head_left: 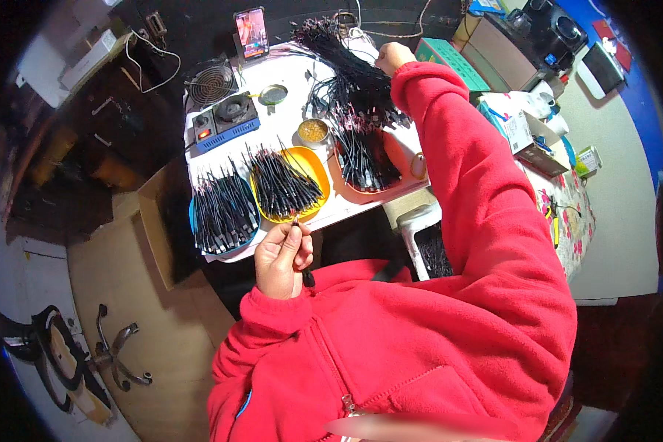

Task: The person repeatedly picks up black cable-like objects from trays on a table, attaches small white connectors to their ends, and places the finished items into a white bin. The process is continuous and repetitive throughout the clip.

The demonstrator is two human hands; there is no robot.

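Observation:
My left hand (281,256) is closed in a pinch on a short black cable, with thin wire ends above the fingertips and a black end (309,278) hanging below. It is just in front of a yellow tray (321,169) heaped with short black cables (281,184). My right hand (394,57) reaches to the far side of the table, by a large bundle of black cables (353,81). Its fingers are curled closed; whatever they hold is hidden. Similar cables fill a blue tray (244,249) on the left and an orange-red tray (394,149) on the right.
A round tin of amber bits (313,131) stands behind the trays. Further back are a blue-based heating unit (227,121) with a lit red switch, a small fan (211,85), a shallow tin (273,94) and a propped phone (252,34). A green box (449,62) stands right.

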